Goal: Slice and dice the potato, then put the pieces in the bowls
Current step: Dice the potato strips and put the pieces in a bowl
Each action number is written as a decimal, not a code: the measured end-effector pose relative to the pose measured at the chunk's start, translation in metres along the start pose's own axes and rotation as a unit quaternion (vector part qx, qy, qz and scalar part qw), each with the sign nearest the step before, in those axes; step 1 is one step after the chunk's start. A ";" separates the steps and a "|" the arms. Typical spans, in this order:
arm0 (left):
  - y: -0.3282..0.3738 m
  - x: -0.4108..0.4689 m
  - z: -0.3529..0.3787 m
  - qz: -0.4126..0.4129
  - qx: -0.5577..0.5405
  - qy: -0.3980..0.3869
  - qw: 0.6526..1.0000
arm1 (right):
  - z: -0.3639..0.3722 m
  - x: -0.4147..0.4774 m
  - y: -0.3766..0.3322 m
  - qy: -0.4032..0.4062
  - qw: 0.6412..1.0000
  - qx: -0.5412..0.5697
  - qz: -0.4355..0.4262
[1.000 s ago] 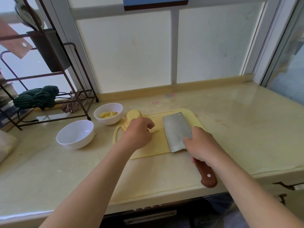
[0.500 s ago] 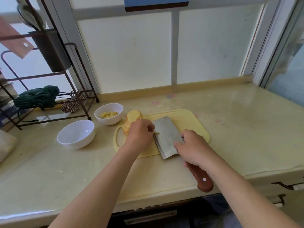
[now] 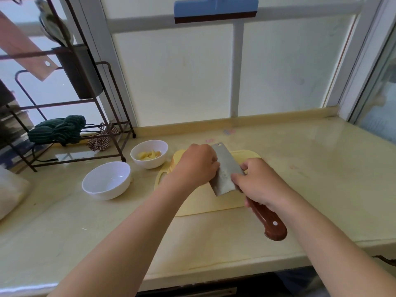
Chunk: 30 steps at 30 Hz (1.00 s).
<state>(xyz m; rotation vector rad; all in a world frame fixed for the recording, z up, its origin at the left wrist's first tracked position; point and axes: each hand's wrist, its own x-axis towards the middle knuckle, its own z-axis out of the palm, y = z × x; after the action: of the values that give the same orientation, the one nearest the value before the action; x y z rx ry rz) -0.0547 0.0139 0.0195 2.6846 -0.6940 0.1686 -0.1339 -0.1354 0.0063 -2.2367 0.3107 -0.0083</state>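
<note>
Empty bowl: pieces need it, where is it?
Head view: empty bowl on the counter, left of the cutting board, nearer than the bowl of pieces.

The cutting board point(image 3: 214, 203) is rendered in pale yellow, the potato point(image 3: 177, 157) in a slightly deeper yellow. The cleaver point(image 3: 224, 168) is shown with a dull grey blade and a reddish-brown wooden handle point(image 3: 265, 217) marked by one silvery rivet. Both bowls are white: the near bowl point(image 3: 107, 179) is plain, the far bowl point(image 3: 150, 165) is flecked with pale yellow potato pieces point(image 3: 150, 155). The countertop point(image 3: 310, 172) is coloured glossy cream. A dark brown rack point(image 3: 120, 152), a dark green striped cloth point(image 3: 57, 129) and a brown-and-white checked cloth point(image 3: 100, 141) are seen.
</note>
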 end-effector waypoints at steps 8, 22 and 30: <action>-0.058 0.024 -0.061 -0.029 0.085 0.037 0.995 | 0.019 0.029 -0.079 -0.036 0.998 0.011 -0.051; -0.171 0.034 -0.060 -0.146 0.037 -0.028 0.988 | 0.043 0.072 -0.094 -0.042 0.997 -0.056 -0.031; -0.121 0.030 -0.059 -0.054 -0.007 -0.030 0.998 | 0.011 0.077 -0.065 -0.021 1.000 -0.001 -0.015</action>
<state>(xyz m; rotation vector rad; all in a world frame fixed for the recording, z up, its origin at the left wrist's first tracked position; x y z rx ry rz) 0.0292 0.1210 0.0420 2.7157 -0.5647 0.0565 -0.0443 -0.1054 0.0412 -2.2408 0.2542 0.0216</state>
